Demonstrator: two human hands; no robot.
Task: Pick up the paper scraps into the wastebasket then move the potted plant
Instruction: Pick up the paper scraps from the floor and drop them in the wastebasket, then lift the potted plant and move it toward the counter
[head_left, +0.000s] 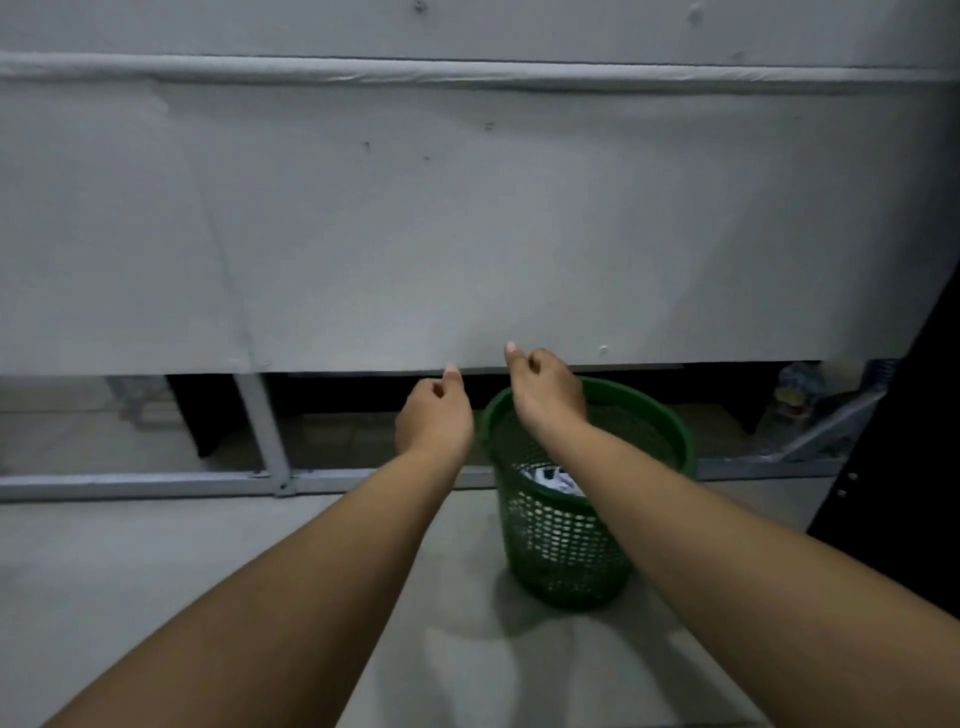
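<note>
Head view: we see both bare arms reaching forward over a grey floor (156, 571); left hand (434, 415) loosely curled, fingers bent in, nothing held; right hand (548, 395) likewise half-closed and empty, hovering above the rim of the green mesh wastebasket (566, 545); white paper scraps (553, 480) lie inside it; basket stands upright on the floor just before a grey panel (467, 208) and its metal frame (156, 486); potted plant not visible.
</note>
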